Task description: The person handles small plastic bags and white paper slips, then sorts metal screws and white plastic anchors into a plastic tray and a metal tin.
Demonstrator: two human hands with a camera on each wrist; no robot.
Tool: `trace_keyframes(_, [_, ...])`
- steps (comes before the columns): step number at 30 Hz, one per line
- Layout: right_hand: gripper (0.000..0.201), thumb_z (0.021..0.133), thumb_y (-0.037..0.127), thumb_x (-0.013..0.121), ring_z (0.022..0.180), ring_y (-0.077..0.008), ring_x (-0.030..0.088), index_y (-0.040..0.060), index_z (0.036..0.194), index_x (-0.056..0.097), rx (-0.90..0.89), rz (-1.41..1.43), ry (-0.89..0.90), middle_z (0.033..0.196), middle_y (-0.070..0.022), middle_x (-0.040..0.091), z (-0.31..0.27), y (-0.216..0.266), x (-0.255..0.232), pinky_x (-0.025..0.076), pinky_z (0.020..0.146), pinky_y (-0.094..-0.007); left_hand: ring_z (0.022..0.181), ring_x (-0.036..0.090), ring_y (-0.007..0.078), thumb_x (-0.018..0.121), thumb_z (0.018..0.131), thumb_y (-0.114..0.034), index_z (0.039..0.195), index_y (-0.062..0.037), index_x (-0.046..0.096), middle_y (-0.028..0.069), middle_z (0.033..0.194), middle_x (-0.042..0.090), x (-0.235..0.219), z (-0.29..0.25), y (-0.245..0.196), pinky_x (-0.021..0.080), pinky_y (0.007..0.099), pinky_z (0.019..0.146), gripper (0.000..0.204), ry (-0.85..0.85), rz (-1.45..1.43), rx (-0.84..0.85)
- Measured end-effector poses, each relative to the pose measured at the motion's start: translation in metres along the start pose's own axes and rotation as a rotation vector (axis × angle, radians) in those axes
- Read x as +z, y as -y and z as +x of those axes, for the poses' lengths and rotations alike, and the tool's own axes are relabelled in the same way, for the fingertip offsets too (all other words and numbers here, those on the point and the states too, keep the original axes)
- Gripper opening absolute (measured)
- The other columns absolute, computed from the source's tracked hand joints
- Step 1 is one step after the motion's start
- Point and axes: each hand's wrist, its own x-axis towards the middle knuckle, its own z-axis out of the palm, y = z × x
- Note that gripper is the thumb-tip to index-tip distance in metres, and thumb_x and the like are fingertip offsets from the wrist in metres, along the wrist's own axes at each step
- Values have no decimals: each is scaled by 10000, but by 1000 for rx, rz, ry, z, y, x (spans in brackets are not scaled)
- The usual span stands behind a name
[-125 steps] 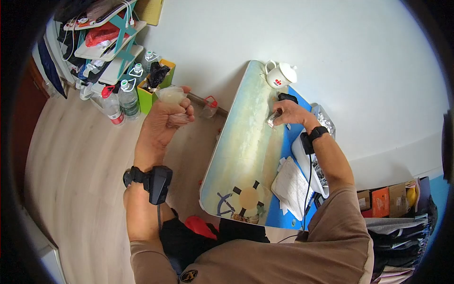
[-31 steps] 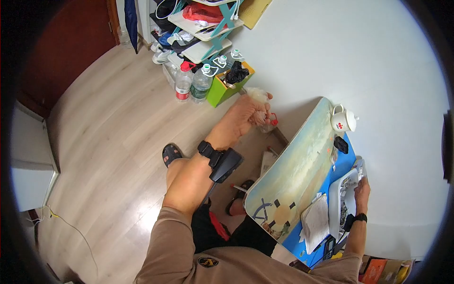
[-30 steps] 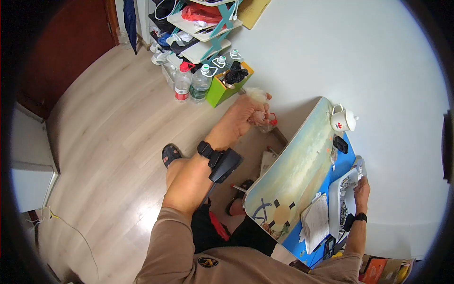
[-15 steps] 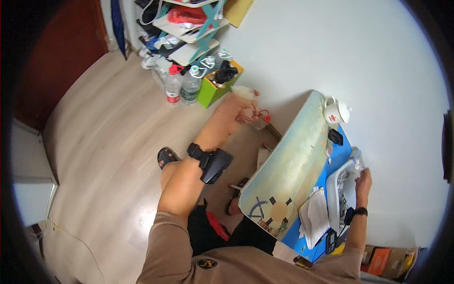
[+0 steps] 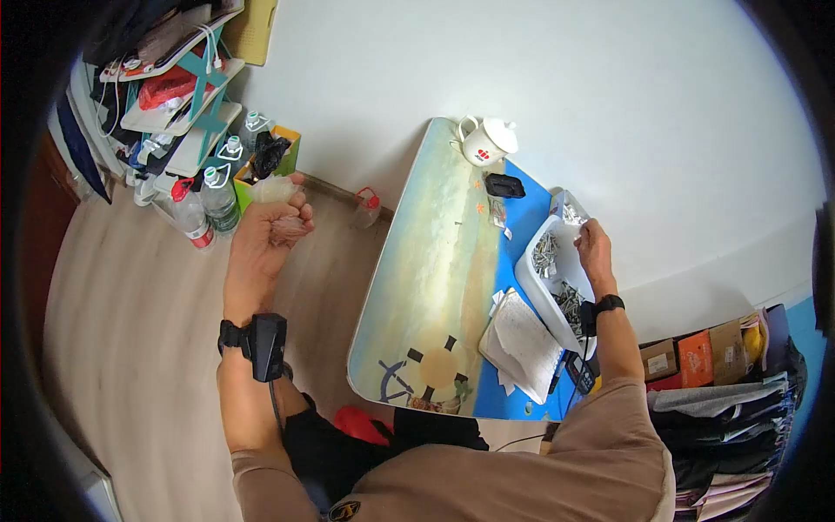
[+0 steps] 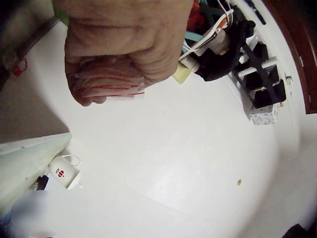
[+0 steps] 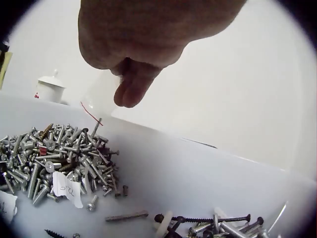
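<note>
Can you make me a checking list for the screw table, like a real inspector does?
Surface: table has a beach picture and a blue side.
Job's things: white bin holds piles of screws, with paper scraps among them.
Clutter: papers, black tray and lidded mug share the table.
Hands: left hand is curled round clear bags with red strips; right hand is at the bin, by another clear bag. I can't tell if it grips that one.
Cables: black cable runs from the device on the left wrist.
Surroundings: bottles stand on the floor by a green box; spills, nothing seen.
</note>
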Motion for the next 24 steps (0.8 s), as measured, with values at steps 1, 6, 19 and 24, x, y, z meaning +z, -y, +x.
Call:
trace_keyframes(1, [47, 899, 39, 516, 690, -394, 647, -7, 906, 516, 65, 144, -69, 771, -231, 599, -1, 5, -3, 497, 616, -459, 801, 591, 195, 554, 763, 35, 1281, 16, 504, 73, 945, 601, 0, 0, 2, 510, 340, 737, 521, 12, -5, -6])
trace_keyframes(6, [96, 943, 83, 517, 604, -212, 643, 3, 891, 528, 140, 222, -6, 667, -127, 581, 4, -11, 4, 504, 560, -351, 800, 602, 193, 565, 765, 28, 1277, 23, 508, 75, 935, 611, 12, -3, 1, 514, 337, 728, 515, -2, 6, -24])
trace_keyframes(19, [185, 996, 177, 532, 503, -75, 477, 52, 863, 562, 196, 683, 19, 679, 1, 525, 23, 43, -6, 418, 455, -244, 752, 616, 158, 646, 890, -145, 1273, 17, 511, 51, 855, 599, 30, -10, -4, 518, 303, 666, 437, 121, 84, -50])
trace_keyframes(24, [138, 984, 155, 562, 562, -62, 504, 27, 946, 600, -65, 795, 304, 727, 9, 544, 24, 175, -10, 429, 490, -233, 766, 611, 149, 629, 927, -203, 1273, 5, 511, 45, 855, 592, 45, -8, 24, 502, 301, 656, 421, 213, 58, -141])
